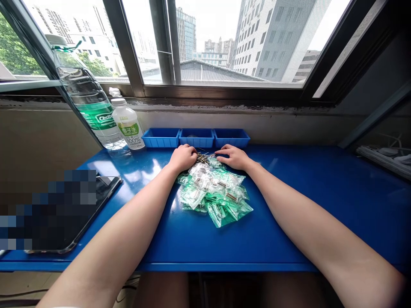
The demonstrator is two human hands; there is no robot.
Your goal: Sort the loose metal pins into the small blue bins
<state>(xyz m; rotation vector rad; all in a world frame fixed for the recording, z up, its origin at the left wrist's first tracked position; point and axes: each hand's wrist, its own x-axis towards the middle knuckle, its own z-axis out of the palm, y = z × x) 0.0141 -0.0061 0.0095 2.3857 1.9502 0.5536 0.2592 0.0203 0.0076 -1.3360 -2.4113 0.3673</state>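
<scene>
Pointing variously, slender brassy pieces (202,158) crisscross.

Bright daylight comes through the wide window (224,92) on the far side, where the sky (215,17) is washed out to white. Pale glare streaks the left of the glossy blue table (321,171), and clear plastic bags (208,188) glint. The far right corner is dim. Wide-angle distortion tilts the large water bottle (96,113) on the left; the right arm (308,222) blurs at its near end. Coarse pixel blocks partly cover a dark device (70,214) at left.
</scene>
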